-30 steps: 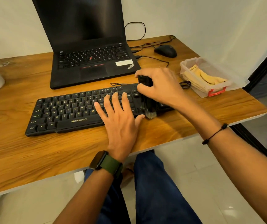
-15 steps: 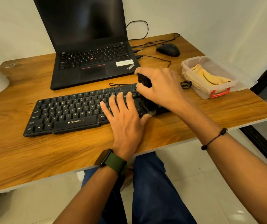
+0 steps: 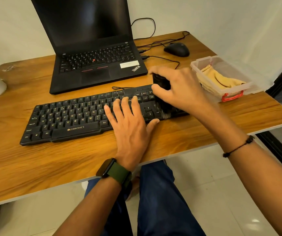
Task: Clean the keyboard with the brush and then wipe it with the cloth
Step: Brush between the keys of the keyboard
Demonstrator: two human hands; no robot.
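Wooden desk (image 3: pixel 153 142) underneath it all, keyboard (image 3: pixel 72 120) lying across its middle. Left hand (image 3: pixel 130 128) flat on the right-side keys, fingers spread, holding nothing. Right hand (image 3: pixel 179 90) wrapped tight round the brush (image 3: pixel 160 86), bristles down on the keyboard's right end. Cloth (image 3: pixel 220 79) sits in the box (image 3: pixel 249 87), far right.

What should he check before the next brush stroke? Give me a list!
1. Black brush gripped in right hand: ok.
2. Bristles touching the black keyboard near its right end: ok.
3. Left hand flat on the keys, steadying it: ok.
4. Yellow cloth ready in the clear plastic box: ok.
5. Keyboard cable clear of the brush: cannot tell.
6. Dust left between keys: cannot tell.
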